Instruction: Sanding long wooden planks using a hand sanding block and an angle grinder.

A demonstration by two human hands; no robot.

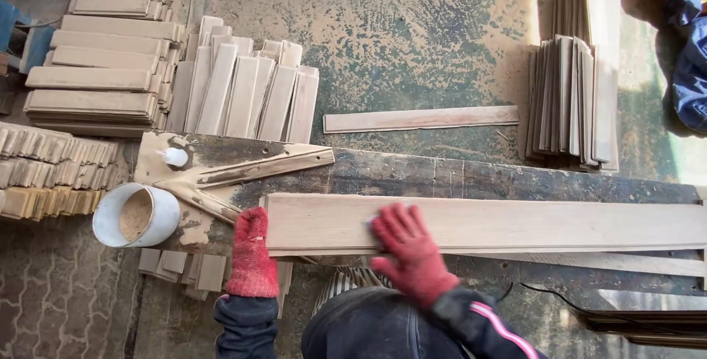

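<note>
A white bucket of sawdust is seen far left, beside stacked offcuts. The left hand, red-gloved, is curled against the near left end of the long plank; the right hand is laid flat and spread on its top face — pressing, not clasping. The plank is set lengthwise on the worn bench. It is judged stiff, fairly light, splintery — best taken at its long edges. Open floor is left beyond; a slat stack crowds the right.
</note>
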